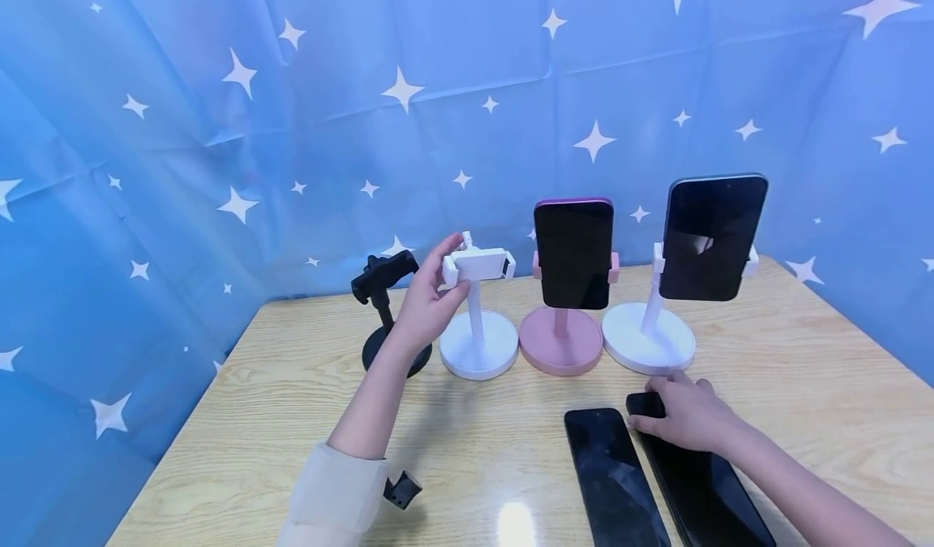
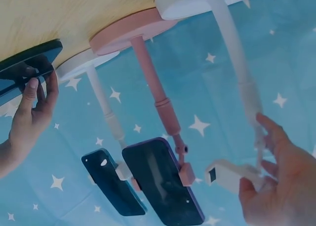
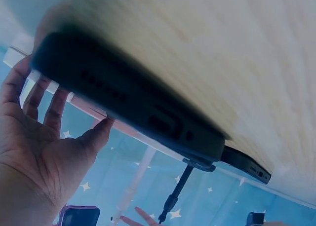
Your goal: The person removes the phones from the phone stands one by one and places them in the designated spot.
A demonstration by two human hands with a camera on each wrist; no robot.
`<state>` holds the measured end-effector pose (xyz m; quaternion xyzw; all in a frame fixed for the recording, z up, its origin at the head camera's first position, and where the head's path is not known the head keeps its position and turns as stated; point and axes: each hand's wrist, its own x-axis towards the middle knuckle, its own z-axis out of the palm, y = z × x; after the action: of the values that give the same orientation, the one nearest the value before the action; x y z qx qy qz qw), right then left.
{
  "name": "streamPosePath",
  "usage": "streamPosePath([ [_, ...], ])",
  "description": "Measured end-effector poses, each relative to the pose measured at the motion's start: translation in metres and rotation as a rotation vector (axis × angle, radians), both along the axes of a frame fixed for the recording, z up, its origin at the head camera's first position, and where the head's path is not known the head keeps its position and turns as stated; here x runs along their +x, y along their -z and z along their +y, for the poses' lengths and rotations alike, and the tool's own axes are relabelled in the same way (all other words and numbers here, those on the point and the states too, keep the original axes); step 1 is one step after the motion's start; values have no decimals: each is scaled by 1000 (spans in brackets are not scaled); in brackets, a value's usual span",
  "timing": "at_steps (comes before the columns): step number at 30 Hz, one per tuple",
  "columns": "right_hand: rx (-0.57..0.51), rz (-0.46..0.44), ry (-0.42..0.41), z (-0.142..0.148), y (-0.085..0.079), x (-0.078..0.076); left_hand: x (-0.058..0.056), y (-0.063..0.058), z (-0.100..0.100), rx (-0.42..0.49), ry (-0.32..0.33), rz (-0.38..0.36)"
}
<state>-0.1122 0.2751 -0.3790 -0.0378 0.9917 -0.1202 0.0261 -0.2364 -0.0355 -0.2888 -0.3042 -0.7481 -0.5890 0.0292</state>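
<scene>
My left hand (image 1: 426,308) pinches the clamp at the top of an upright white phone stand (image 1: 476,320) between thumb and fingers. That clamp (image 2: 229,176) holds no phone. My right hand (image 1: 686,413) grips the far end of a black phone (image 1: 704,482) on the table, thumb along one edge and fingers over the other. Beside it lies another black phone (image 1: 616,474), screen up. In the right wrist view, the end of the gripped phone (image 3: 128,97) looms large with its port showing.
To the right, a pink stand (image 1: 560,344) holds a phone (image 1: 574,255), and a second white stand (image 1: 649,340) holds a larger phone (image 1: 713,235). A black stand (image 1: 384,275) with a bare clamp is left of my left hand. A starry blue cloth (image 1: 328,142) hangs behind the wooden table (image 1: 255,417).
</scene>
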Motion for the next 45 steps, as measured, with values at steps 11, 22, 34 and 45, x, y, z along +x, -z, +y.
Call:
streamPosePath([
  [11, -20, 25, -30, 7, -6, 2, 23, 22, -3, -164, -155, -86],
  [22, -20, 44, -23, -4, -33, 5, 48, 26, 28, -182, -42, -23],
  [34, -313, 387, 3, -54, -99, 6, 58, 15, 77, 69, -121, -63],
  [45, -497, 529, -5, -66, -113, -18, 53, 13, 103, 103, -192, -77],
])
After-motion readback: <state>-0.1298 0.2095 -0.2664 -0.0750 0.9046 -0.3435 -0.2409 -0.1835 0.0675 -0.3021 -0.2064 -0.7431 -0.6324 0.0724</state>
